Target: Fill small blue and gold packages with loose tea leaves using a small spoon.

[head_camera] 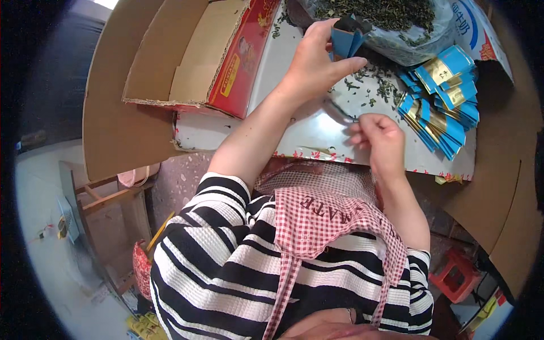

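My left hand [312,63] holds a few blue packets [345,41], fingers behind them and the thumb out to the right. Dark contents or lining show at their upper end; I cannot tell which. Lower and to the right, my right hand [382,138] pinches the end of a thin, blurred spoon-like tool [338,111] carrying some dark leaf bits. Beyond the packets stands a clear plastic bag [408,51] full of dried leaves, likely tea [382,15]. Flat blue and gold packets [446,102] lie fanned in overlapping piles right of my right hand.
Loose leaf bits [372,91] are scattered over the white board [306,136]. An open red cardboard box [236,63] stands on the left. Brown cardboard [123,140] extends past the board, and a printed white carton [480,29] stands at back right. A red plastic stool [457,274] is below.
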Demonstrator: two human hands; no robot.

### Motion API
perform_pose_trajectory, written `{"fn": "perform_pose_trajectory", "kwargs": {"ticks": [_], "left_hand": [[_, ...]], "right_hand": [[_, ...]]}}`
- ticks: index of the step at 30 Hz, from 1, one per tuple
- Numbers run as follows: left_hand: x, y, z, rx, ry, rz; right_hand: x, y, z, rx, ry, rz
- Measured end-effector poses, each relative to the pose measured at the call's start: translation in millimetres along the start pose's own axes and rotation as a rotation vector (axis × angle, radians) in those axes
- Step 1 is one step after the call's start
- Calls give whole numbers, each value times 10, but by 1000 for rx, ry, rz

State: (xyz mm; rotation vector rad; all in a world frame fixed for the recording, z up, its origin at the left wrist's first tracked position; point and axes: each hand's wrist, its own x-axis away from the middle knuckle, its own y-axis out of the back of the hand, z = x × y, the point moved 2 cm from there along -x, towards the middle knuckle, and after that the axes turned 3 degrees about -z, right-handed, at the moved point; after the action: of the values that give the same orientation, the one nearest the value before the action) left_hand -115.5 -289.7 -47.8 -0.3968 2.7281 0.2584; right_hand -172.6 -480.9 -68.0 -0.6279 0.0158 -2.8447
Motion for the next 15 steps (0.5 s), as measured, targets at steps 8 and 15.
{"fn": "perform_pose_trajectory", "kwargs": {"ticks": [8, 15], "left_hand": [[-31, 109, -113, 4, 5, -75], [188, 79, 140, -222, 212, 125]], "right_hand": [[210, 116, -108, 9, 59, 76], [222, 402, -167, -78, 188, -68]]}}
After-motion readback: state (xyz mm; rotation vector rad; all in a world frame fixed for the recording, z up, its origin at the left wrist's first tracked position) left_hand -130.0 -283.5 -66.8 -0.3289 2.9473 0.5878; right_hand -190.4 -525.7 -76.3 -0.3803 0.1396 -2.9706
